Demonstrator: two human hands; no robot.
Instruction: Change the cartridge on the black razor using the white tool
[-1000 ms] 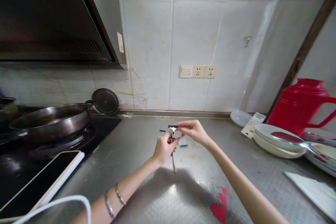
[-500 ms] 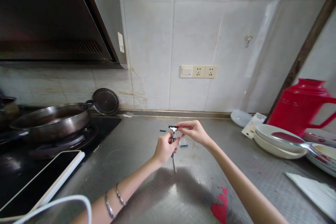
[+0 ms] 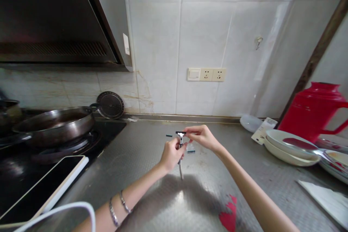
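My left hand [image 3: 170,154] grips the metal handle of a razor [image 3: 180,144], held upright above the steel counter [image 3: 152,195]. The fingertips of my right hand [image 3: 201,136] pinch the dark razor head at the top. Two small dark pieces lie on the counter behind: one [image 3: 169,135] to the left, another [image 3: 190,150] just under my right hand beside a small clear wrapper.
A pan [image 3: 54,125] sits on the black stove [image 3: 67,145] at left, a tablet [image 3: 40,185] and white cable [image 3: 59,210] in front. Plates with a spoon [image 3: 290,146] and a red jug [image 3: 312,110] stand at right. A red stain [image 3: 228,214] marks the counter.
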